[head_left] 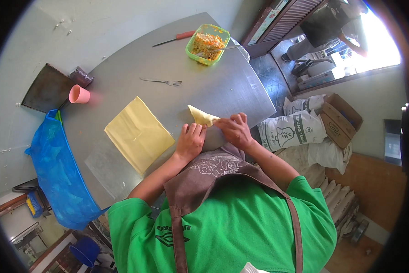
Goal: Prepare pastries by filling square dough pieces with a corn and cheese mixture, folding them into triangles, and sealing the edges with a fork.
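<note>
At the table's near edge I have a folded pale-yellow dough wrapper [200, 115], its pointed corner facing away to the left. The fingers of my left hand [191, 141] are curled against its near side. My right hand [235, 130] pinches its right end between thumb and fingers. Whether filling lies inside cannot be seen. To the left of my left hand rests a stack of square yellow dough wrappers [138, 134]. Farther off, a green plastic container [194, 56] holds an orange and yellow shredded filling [207, 43], with a metal utensil [225, 48] stuck in it.
On the steel table [168, 68] lie a fork [161, 82] and a red-handled knife [175, 38]. A pink cup [79, 94] stands by the left wall, near a blue plastic bag [59, 173]. White sacks [291, 131] and a cardboard box [341, 120] are at right. Another person [332, 27] stands beyond the doorway.
</note>
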The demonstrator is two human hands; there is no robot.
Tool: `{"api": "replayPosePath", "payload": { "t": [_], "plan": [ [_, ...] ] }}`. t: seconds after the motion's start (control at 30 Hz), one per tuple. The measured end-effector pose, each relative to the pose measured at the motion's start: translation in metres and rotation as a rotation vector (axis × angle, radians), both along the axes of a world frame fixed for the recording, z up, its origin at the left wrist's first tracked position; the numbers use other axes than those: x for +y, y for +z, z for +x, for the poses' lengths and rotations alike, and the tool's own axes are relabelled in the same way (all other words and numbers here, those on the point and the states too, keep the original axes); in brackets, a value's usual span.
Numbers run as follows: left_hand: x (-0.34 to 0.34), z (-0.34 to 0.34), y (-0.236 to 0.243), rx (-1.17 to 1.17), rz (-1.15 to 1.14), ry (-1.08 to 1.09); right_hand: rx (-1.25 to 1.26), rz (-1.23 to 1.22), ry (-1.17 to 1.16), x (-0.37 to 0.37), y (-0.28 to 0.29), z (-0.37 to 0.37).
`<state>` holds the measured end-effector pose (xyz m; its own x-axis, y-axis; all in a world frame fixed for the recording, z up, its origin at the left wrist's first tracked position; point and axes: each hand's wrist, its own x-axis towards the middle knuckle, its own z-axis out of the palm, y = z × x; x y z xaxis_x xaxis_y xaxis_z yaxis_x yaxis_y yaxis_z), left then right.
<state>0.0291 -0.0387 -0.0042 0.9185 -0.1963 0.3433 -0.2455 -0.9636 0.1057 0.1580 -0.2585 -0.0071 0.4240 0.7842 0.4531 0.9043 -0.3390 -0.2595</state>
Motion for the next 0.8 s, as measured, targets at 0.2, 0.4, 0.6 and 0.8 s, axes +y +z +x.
{"api": "replayPosePath", "payload": {
  "t": [0.2,0.4,0.6,0.8],
  "plan": [
    [-0.004,0.012,-0.002,-0.06,-0.045,-0.083,-0.016,-0.03,0.02,0.005,0.002,0.015],
    [-0.004,0.009,-0.007,-0.034,-0.056,-0.089,-0.039,-0.042,0.064,0.004,0.004,0.014],
    [-0.002,0.007,-0.001,0.037,-0.078,-0.126,-0.011,-0.075,0.05,0.004,-0.002,0.012],
    [-0.004,0.01,-0.004,0.04,0.038,-0.12,0.013,-0.099,-0.018,0.003,-0.004,-0.005]
  ]
}}
